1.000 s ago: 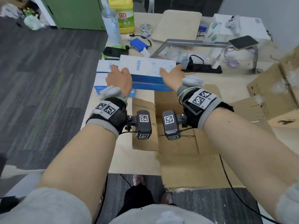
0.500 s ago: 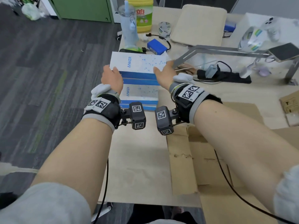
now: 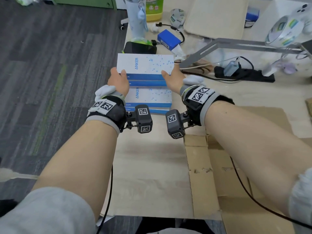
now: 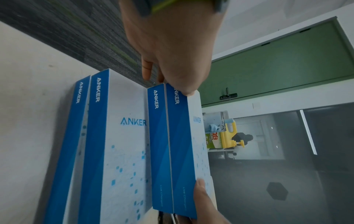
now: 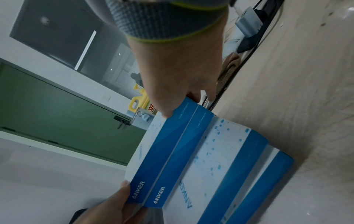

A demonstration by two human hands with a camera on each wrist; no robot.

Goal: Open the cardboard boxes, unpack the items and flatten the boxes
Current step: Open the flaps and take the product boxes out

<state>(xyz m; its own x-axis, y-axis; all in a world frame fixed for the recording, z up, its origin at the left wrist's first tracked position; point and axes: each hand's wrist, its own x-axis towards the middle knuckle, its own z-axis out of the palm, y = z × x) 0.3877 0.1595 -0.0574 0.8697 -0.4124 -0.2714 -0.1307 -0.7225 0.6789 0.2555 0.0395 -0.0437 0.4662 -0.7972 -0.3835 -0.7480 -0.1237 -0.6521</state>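
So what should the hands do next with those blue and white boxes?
Probably lower the held boxes onto the table and let go. Left hand and right hand grip both ends just behind the stack already lying there.

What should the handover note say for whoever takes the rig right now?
Left hand and right hand: each grips one end of the held pair of boxes, above the table.
Two more boxes lie stacked on the table, just nearer you.
Cardboard box: open, lower right, not flattened.
Left: set the pair down, check the cardboard box for anything left, flatten it.
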